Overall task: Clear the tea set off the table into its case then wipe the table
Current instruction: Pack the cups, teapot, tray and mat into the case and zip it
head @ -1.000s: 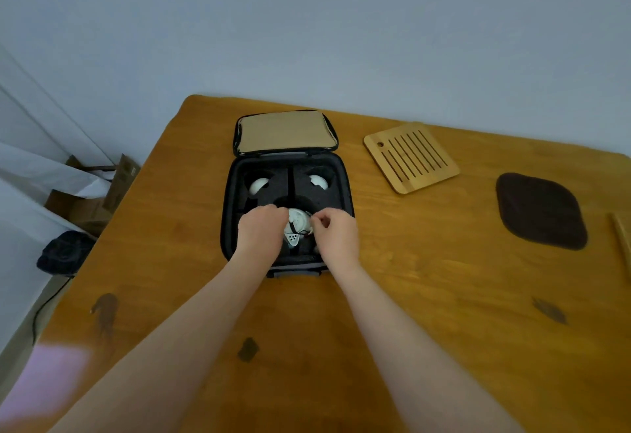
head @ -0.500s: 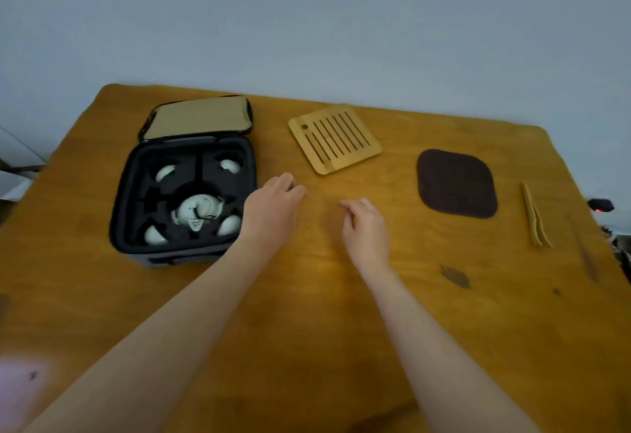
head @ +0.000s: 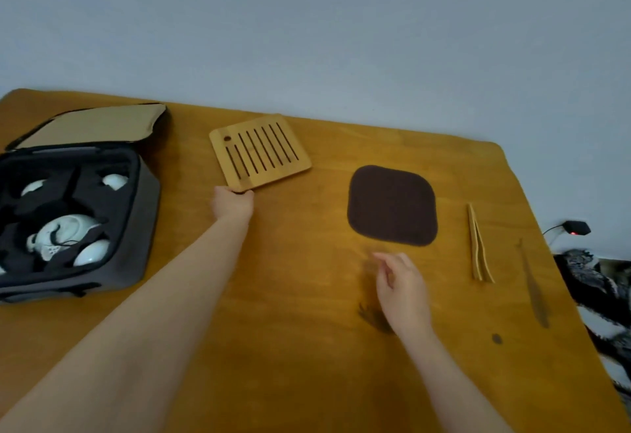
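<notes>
The left hand point(head: 234, 202) holds the wooden tray point(head: 261, 154) by its near corner. The right hand point(head: 403, 291) hangs loose over the table point(head: 307, 347), holding nothing, near the brown cloth point(head: 392, 205). The open case point(head: 143, 220) sits at the left edge with the teapot point(head: 61, 232) inside.

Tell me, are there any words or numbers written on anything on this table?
No words, numbers or labels can be read anywhere.
The case, slatted tray, brown cloth and tongs show no writing.
The teapot has dark marks, too blurred to tell whether any are letters.
The black device off the table shows only a red light.
</notes>
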The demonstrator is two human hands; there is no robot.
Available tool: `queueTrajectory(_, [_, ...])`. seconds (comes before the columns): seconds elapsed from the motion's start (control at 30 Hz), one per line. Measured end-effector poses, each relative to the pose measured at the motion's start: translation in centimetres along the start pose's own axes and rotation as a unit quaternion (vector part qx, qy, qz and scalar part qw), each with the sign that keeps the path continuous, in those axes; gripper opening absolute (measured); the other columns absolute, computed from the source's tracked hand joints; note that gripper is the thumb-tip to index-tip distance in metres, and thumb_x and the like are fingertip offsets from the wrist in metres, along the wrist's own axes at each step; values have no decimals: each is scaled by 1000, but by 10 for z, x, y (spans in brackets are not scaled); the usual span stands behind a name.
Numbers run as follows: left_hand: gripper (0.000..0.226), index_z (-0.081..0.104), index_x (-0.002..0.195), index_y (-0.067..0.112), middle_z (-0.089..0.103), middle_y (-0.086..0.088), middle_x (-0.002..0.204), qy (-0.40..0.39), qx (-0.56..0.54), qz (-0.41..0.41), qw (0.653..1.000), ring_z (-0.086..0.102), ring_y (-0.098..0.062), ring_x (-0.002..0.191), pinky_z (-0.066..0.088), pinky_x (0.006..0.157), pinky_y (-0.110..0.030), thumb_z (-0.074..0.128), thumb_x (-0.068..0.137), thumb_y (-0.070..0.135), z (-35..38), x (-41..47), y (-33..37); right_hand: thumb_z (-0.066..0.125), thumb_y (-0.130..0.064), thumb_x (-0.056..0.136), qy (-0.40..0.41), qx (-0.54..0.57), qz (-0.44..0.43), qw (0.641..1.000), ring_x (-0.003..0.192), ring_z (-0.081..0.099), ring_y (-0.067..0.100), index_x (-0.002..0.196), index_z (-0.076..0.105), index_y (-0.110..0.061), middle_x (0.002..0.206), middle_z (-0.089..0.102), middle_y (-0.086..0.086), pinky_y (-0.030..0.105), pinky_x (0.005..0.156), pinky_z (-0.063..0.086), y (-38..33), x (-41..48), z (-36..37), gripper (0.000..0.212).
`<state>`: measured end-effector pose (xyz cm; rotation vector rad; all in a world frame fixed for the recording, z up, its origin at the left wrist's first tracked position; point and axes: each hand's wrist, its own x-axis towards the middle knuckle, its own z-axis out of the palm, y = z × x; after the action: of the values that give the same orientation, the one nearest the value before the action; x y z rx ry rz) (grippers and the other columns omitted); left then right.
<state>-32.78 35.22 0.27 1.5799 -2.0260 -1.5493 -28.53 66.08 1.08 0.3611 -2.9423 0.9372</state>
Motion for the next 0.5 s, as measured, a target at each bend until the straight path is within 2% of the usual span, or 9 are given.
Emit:
queueTrajectory(0.07, [42,47,116,15,55,-6,111,43,-37,-25,998,63,-27,87,57,83,-42,69,85,32,6,14,7,57,-9,92,-6,14,-5,1000,94,59,10,115,67,-18,105,59,-11,29,81,53,8,4,2,27])
queueTrajectory(0.13, [41,48,109,11,53,-5,94,56,-23,-33,998,61,-23,72,58,79,-39,71,85,35,9,22,15,57,-9,93,-4,29,-6,1000,94,59,8,116,67,-19,105,57,-13,24,80,52,10,6,5,27])
queueTrajectory(0.17, [44,50,108,10,55,-6,96,53,-4,-35,998,60,-22,71,58,79,-39,72,83,38,11,27,19,57,-10,93,-4,37,-1,999,94,58,7,116,67,-20,105,57,-14,22,80,51,10,8,7,27])
queueTrajectory(0.27, [62,54,121,11,56,-10,122,42,66,-48,996,63,-26,91,55,81,-37,78,75,44,15,41,26,56,-11,94,-15,52,5,999,95,58,6,118,66,-20,107,56,-14,24,82,53,6,16,14,28])
queueTrajectory(0.4, [67,49,128,8,53,-13,127,24,92,-81,992,55,-30,110,47,85,-40,79,76,39,15,48,36,56,-11,94,-22,64,1,998,92,58,4,121,64,-21,107,56,-15,24,80,54,-3,26,23,30])
queueTrajectory(0.5, [63,46,132,8,53,-12,126,-5,19,-99,995,51,-29,113,41,83,-37,77,81,27,14,45,42,56,-11,95,-23,66,9,997,91,58,4,121,64,-22,108,56,-15,24,79,53,-12,31,27,30])
